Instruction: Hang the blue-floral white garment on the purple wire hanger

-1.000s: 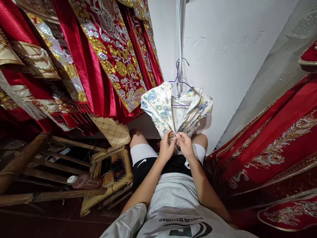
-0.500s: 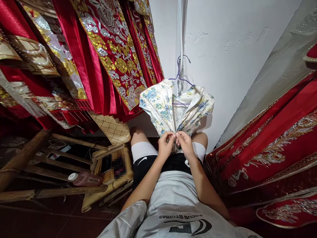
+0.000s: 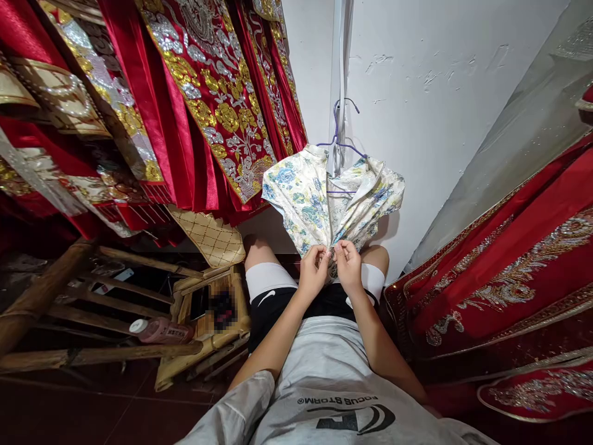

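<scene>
The floral garment (image 3: 301, 198) was pinched at its front by left hand (image 3: 312, 272) and right hand (image 3: 348, 267), equally near, its length rising from them to the hanger (image 3: 340, 139).

Dress (image 3: 306, 198) on hanger (image 3: 340, 133) at wall (image 3: 417, 93); robes (image 3: 204, 93) left, bottle (image 3: 160, 330) on rack (image 3: 92, 296) below.

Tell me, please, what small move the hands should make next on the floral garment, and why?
Probably close the front at the pinched spot. The left hand and right hand each grip one front edge of the floral garment, brought together below the open collar; it hangs on the purple hanger. The fastening is hidden.
</scene>
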`<state>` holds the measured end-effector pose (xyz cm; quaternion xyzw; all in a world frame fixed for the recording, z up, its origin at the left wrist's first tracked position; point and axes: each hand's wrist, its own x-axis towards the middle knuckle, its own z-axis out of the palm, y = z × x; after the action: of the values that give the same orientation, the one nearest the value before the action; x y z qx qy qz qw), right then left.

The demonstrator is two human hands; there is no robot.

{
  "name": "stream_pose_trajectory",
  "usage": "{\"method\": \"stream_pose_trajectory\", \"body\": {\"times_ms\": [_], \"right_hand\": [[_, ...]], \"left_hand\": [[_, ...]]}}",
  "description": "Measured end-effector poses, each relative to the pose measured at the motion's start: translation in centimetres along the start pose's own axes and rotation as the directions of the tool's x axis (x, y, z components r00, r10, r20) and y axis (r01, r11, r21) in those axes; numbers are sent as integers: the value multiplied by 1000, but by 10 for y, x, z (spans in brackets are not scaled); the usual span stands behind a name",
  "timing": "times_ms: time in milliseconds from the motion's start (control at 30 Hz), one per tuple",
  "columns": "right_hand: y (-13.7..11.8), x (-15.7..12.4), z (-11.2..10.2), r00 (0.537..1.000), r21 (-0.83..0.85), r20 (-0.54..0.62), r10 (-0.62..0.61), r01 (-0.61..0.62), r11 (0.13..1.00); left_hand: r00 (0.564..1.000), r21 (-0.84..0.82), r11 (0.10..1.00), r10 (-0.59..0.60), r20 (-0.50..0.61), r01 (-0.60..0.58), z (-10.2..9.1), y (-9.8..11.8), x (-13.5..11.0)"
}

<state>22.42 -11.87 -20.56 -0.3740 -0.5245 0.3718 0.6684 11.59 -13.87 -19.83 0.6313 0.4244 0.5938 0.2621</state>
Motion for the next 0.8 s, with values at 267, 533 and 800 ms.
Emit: {"method": "stream_pose_trajectory", "body": {"times_ms": [267,533,800], "right_hand": [[-4,22,-11,992,-120,-37,-121,115,986],[-25,69,-29,912,-342,0,-410,385,858],[-60,130,-33,799,-445,73,-596,561,698]], "left_hand": [[1000,24,1000,8,11,-8,-3,-2,-2],[996,18,1000,-2,93,0,-3,-1,-4],[997,10,1000,7,79,-8,-8,-7,-6]]}}
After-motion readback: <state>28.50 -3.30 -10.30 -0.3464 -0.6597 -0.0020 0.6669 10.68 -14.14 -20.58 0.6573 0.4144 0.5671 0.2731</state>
